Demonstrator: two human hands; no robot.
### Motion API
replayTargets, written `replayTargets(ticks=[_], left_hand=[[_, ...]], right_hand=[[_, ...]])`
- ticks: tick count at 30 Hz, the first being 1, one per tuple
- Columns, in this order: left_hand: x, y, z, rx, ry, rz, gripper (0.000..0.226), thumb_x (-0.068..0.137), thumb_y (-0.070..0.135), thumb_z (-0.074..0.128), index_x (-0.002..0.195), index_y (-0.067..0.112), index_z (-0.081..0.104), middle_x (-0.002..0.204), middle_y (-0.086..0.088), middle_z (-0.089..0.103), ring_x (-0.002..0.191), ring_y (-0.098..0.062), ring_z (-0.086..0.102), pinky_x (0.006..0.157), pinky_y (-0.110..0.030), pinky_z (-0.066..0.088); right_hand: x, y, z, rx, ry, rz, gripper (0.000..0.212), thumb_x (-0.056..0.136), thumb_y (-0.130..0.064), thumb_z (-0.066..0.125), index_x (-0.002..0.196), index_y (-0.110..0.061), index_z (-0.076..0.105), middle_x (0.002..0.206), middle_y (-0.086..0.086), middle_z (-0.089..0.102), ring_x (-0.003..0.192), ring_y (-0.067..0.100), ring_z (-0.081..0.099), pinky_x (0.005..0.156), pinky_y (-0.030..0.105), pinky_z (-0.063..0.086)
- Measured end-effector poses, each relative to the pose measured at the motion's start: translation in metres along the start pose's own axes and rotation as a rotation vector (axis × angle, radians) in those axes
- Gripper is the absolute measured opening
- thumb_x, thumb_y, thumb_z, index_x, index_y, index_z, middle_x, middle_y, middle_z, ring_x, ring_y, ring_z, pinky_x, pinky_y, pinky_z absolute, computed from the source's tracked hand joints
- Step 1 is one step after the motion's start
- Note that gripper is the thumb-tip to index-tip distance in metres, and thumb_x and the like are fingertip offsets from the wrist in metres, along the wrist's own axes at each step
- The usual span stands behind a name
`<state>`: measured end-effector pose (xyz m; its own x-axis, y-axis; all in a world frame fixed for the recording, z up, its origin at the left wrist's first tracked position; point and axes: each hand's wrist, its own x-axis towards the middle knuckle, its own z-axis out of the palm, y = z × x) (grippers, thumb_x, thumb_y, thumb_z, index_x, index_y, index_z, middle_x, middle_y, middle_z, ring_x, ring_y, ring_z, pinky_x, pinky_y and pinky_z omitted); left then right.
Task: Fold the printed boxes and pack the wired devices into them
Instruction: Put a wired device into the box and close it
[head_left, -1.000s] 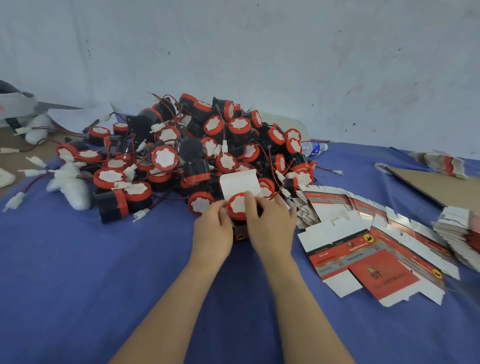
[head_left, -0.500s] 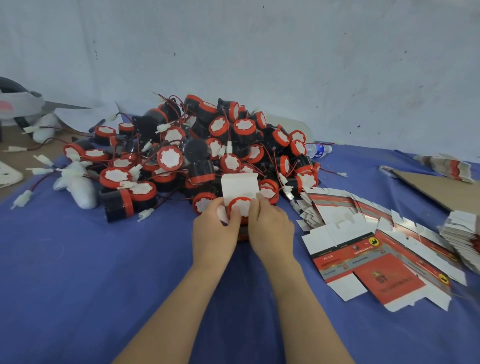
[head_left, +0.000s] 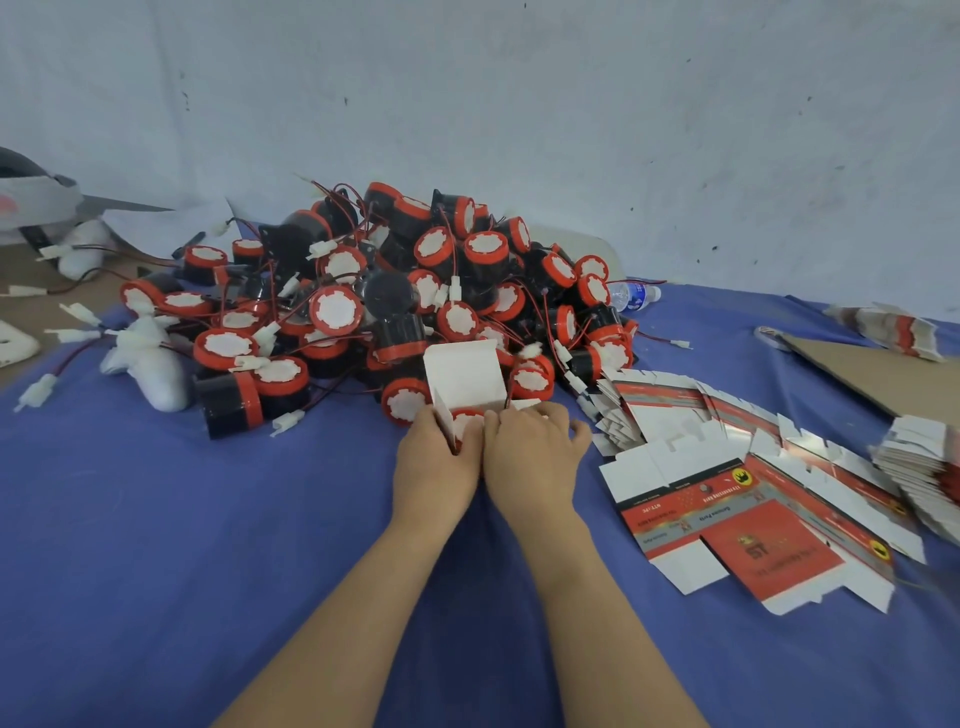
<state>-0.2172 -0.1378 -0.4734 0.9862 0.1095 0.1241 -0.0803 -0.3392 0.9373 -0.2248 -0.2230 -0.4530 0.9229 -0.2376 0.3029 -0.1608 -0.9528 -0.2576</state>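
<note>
A blue cloth covers the table (head_left: 197, 545), which runs back to a scuffed white wall (head_left: 519, 104). At twelve o'clock from the hands sits a heap of wired devices (head_left: 337, 312), black bodies with red rims and white faces, their red leads and white plugs tangled through it. A water bottle (head_left: 631, 295) lies at the heap's two o'clock edge, against the wall. Flat printed boxes (head_left: 753, 540) fan out at three o'clock, with a taller stack of blanks (head_left: 930, 467) beyond them and a brown cardboard sheet (head_left: 878, 374) further back.

The half-folded box (head_left: 464, 374) stands at the near foot of the heap, its white lid flap upright. One device (head_left: 466, 417) sits inside it, only its red rim showing between the thumbs.

The left hand (head_left: 436, 467) grips the box's left side, its fingers curled round the side flap. The right hand (head_left: 530, 457) grips the right side, its fingers bent and close together over the flap there, the knuckles raised.

Both hands lie palm down and touch each other at the thumbs. The bare forearms come in from six o'clock and converge toward the box, low over the cloth.
</note>
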Motion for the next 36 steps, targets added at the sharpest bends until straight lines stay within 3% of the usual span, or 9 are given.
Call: replayTargets(ticks=[2, 7, 11, 14, 21, 26, 30, 33, 36], left_hand=[[0.001, 0.0, 0.001, 0.044, -0.012, 0.006, 0.028, 0.095, 0.033, 0.054, 0.113, 0.013, 0.045, 0.109, -0.007, 0.062, 0.088, -0.016, 0.058, 0.064, -0.022, 0.044], [0.0, 0.006, -0.002, 0.034, -0.049, 0.014, 0.028, 0.093, 0.023, 0.056, 0.116, 0.01, 0.046, 0.112, -0.009, 0.06, 0.099, -0.024, 0.057, 0.076, -0.033, 0.048], [-0.003, 0.008, -0.003, 0.018, -0.136, 0.027, 0.027, 0.092, 0.021, 0.056, 0.116, 0.013, 0.048, 0.113, -0.008, 0.061, 0.105, -0.027, 0.058, 0.089, -0.046, 0.051], [-0.002, 0.009, -0.004, 0.033, -0.132, 0.014, 0.029, 0.091, 0.021, 0.057, 0.118, 0.011, 0.05, 0.116, -0.009, 0.06, 0.11, -0.03, 0.055, 0.091, -0.047, 0.049], [-0.002, 0.009, -0.003, 0.05, -0.09, 0.007, 0.03, 0.088, 0.024, 0.06, 0.116, 0.015, 0.053, 0.119, -0.006, 0.06, 0.114, -0.028, 0.051, 0.094, -0.047, 0.048], [-0.002, 0.009, -0.003, 0.062, -0.081, 0.011, 0.026, 0.088, 0.026, 0.06, 0.111, 0.016, 0.052, 0.118, -0.006, 0.059, 0.114, -0.027, 0.051, 0.093, -0.047, 0.049], [-0.002, 0.009, -0.003, 0.086, -0.079, 0.017, 0.027, 0.088, 0.028, 0.06, 0.111, 0.016, 0.052, 0.117, -0.006, 0.058, 0.113, -0.027, 0.052, 0.092, -0.047, 0.049], [-0.001, 0.009, -0.003, 0.091, -0.082, 0.017, 0.029, 0.088, 0.028, 0.059, 0.114, 0.016, 0.052, 0.119, -0.006, 0.057, 0.114, -0.027, 0.051, 0.093, -0.047, 0.049], [-0.001, 0.009, -0.003, 0.095, -0.084, 0.013, 0.032, 0.088, 0.027, 0.059, 0.117, 0.015, 0.052, 0.121, -0.007, 0.057, 0.115, -0.027, 0.051, 0.094, -0.047, 0.048]], right_hand=[[0.0, 0.003, -0.001, 0.225, -0.001, 0.047, 0.023, 0.099, -0.026, 0.039, 0.112, -0.021, 0.057, 0.106, -0.002, 0.063, 0.122, 0.019, 0.041, 0.115, 0.048, 0.01], [0.009, 0.01, -0.014, 0.959, 0.054, 0.301, 0.039, 0.093, -0.024, 0.055, 0.129, -0.021, 0.041, 0.1, -0.006, 0.068, 0.099, 0.018, 0.06, 0.098, 0.045, 0.044], [0.014, 0.018, -0.023, 0.757, -0.015, 0.158, 0.033, 0.094, -0.034, 0.056, 0.124, -0.023, 0.06, 0.092, -0.012, 0.062, 0.101, 0.017, 0.059, 0.1, 0.048, 0.043], [0.014, 0.025, -0.029, 0.518, 0.199, 0.059, 0.021, 0.094, -0.031, 0.057, 0.107, -0.023, 0.071, 0.099, -0.006, 0.061, 0.102, 0.02, 0.054, 0.097, 0.046, 0.041], [0.013, 0.031, -0.053, 1.012, 0.064, 0.11, 0.019, 0.092, -0.02, 0.058, 0.073, -0.02, 0.058, 0.053, -0.003, 0.05, 0.048, 0.007, 0.039, 0.046, 0.019, 0.036], [0.013, 0.034, -0.068, 1.233, -0.088, 0.34, 0.063, 0.086, -0.068, 0.044, 0.075, -0.01, 0.067, 0.057, 0.003, 0.065, 0.045, 0.008, 0.049, 0.043, 0.019, 0.045], [0.013, 0.035, -0.067, 0.976, 0.018, 0.245, 0.04, 0.097, -0.027, 0.047, 0.066, -0.011, 0.067, 0.05, -0.004, 0.064, 0.047, 0.009, 0.053, 0.044, 0.017, 0.045], [0.012, 0.037, -0.07, 1.035, -0.055, 0.238, 0.044, 0.095, -0.036, 0.054, 0.064, -0.007, 0.068, 0.05, 0.0, 0.065, 0.042, 0.008, 0.054, 0.044, 0.015, 0.047], [0.012, 0.044, -0.074, 0.819, -0.167, 0.136, 0.023, 0.09, -0.018, 0.062, 0.069, -0.011, 0.069, 0.048, -0.005, 0.057, 0.044, 0.011, 0.042, 0.041, 0.015, 0.037]])
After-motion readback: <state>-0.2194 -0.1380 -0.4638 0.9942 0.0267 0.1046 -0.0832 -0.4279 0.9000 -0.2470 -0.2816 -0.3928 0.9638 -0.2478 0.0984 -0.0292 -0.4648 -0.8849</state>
